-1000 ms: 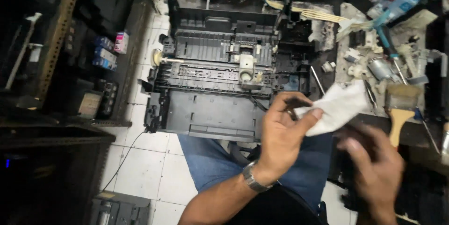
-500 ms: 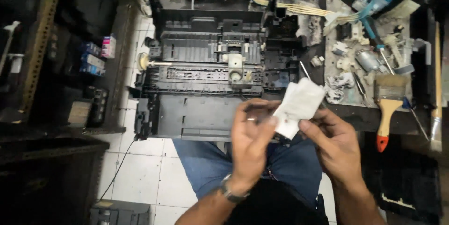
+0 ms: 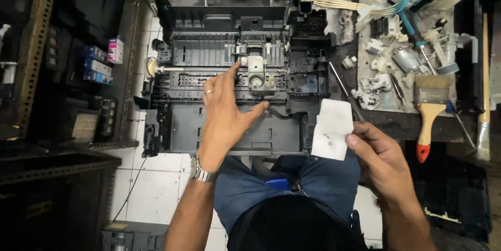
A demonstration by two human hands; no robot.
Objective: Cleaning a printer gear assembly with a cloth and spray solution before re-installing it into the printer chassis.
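Note:
A black opened printer chassis (image 3: 188, 126) lies in front of me with its rollers and a white plastic part (image 3: 257, 71) exposed. My left hand (image 3: 225, 112), with a ring and a wristwatch, rests flat on the chassis, fingers spread and pointing toward the white part. My right hand (image 3: 380, 159) pinches a folded white tissue (image 3: 332, 128) with dark smudges, held just right of the chassis near the bench edge.
To the right lies a dirty white sheet (image 3: 365, 32) with small motors, gears and cables. A paintbrush (image 3: 430, 110) with a wooden handle and red tip lies beside it. A long screwdriver (image 3: 342, 86) rests by the chassis. Small boxes (image 3: 99, 60) sit on a shelf at left.
Both hands held the tissue before. My left hand has let go and moved up-left onto the chassis; the tissue stays in my right hand, now lower right.

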